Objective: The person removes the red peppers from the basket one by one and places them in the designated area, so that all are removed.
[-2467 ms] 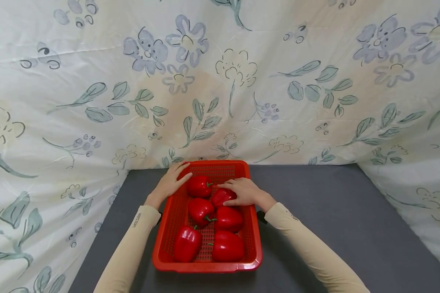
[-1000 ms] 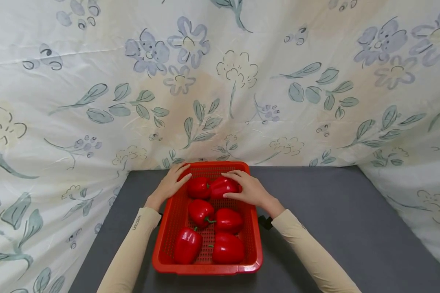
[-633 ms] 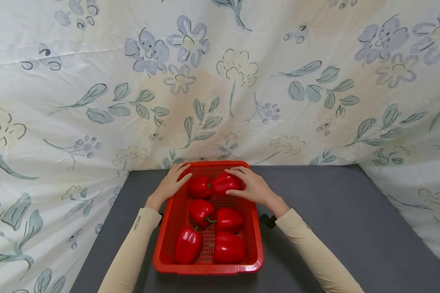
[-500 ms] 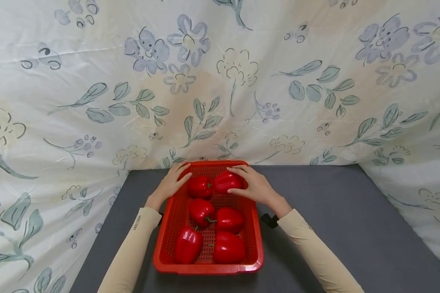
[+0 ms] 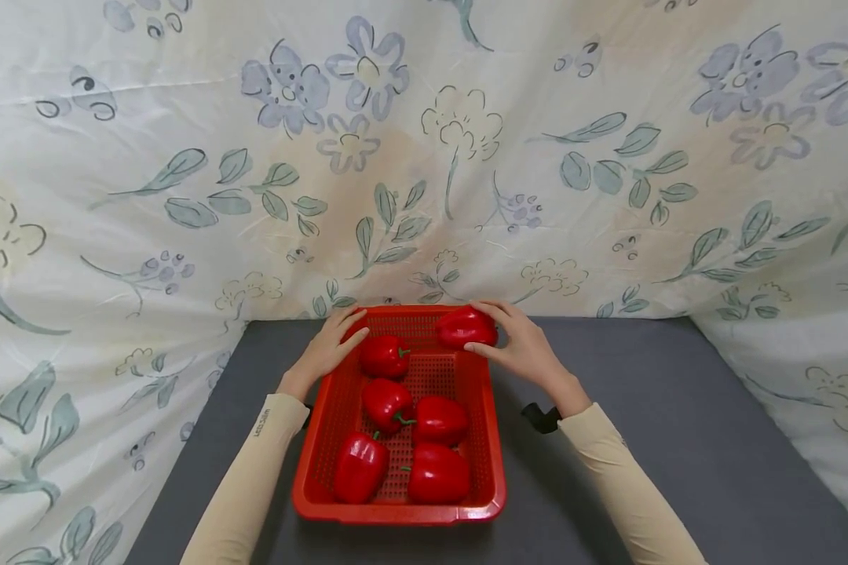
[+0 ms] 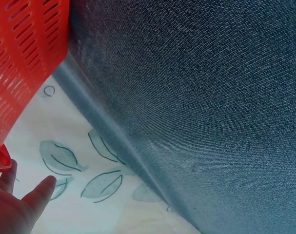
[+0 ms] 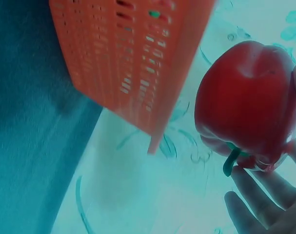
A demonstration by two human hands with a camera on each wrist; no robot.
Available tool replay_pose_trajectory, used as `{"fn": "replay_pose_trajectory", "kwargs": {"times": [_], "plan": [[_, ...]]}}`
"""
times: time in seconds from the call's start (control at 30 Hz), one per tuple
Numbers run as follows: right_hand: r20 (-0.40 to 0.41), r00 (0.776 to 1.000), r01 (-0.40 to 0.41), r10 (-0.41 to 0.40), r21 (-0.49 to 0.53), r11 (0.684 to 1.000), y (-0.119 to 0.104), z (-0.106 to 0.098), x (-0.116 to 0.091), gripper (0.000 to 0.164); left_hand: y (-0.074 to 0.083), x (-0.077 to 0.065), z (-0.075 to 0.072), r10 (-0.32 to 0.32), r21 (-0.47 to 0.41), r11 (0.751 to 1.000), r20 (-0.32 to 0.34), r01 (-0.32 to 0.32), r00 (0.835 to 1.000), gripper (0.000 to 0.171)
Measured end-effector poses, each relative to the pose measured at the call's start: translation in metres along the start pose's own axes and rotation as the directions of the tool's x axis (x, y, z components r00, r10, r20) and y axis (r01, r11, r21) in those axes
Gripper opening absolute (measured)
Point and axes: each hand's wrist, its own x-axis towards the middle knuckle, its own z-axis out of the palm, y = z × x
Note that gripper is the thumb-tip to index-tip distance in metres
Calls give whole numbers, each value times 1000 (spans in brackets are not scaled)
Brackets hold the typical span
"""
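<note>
My right hand (image 5: 526, 345) grips a red bell pepper (image 5: 462, 328) over the far right corner of a red plastic basket (image 5: 399, 515). Seen from the right wrist, this bell pepper (image 7: 245, 92) is beside and apart from the basket's slotted wall (image 7: 123, 58), its green stem pointing down. Fingers (image 7: 255, 192) show below and to the right of it. On the basket's far left rim rests my left hand (image 5: 323, 351), its fingers extended and spread. Several more bell peppers lie inside, including one near the left hand (image 5: 384, 358) and one at the front right (image 5: 439, 475).
A dark grey cloth-covered table (image 5: 629, 416) lies under the basket. Behind and at both sides hangs a floral curtain (image 5: 459, 157), close to the basket's far edge. A black wrist strap (image 5: 541, 418) is on the right wrist.
My right hand has taken hold of the bell pepper at the far right and carried it up and rightward, out from among the others. The left hand has stayed on the rim.
</note>
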Motion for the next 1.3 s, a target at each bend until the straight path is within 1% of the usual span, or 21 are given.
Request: {"fn": "replay_pose_trajectory", "kwargs": {"times": [0.17, 0.47, 0.67, 0.87, 1.13, 1.3], "plan": [[-54, 998, -11, 11, -8, 1000, 11, -9, -5, 67, 1, 1, 0, -2, 0, 1000, 2, 2, 1000, 59], [-106, 990, -96, 96, 5, 995, 31, -20, -17, 68, 1, 1, -2, -13, 2, 1000, 4, 13, 1000, 58], [-118, 986, -118, 117, 1, 993, 44, -23, -26, 68, 0, 1, -1, -24, -11, 1000, 5, 24, 1000, 56], [-120, 984, -136, 133, -15, 991, 56, -26, -36, 68, 0, 1, 0, -26, -20, 999, 9, 27, 1000, 58], [-140, 979, -160, 150, -63, 985, 74, -30, -47, 69, 0, 1, 0, -11, -16, 1000, -3, 11, 1000, 61], [-148, 973, -189, 176, -78, 979, 84, -32, -54, 70, 0, 1, 0, -19, -15, 1000, 2, 19, 1000, 62]]}}
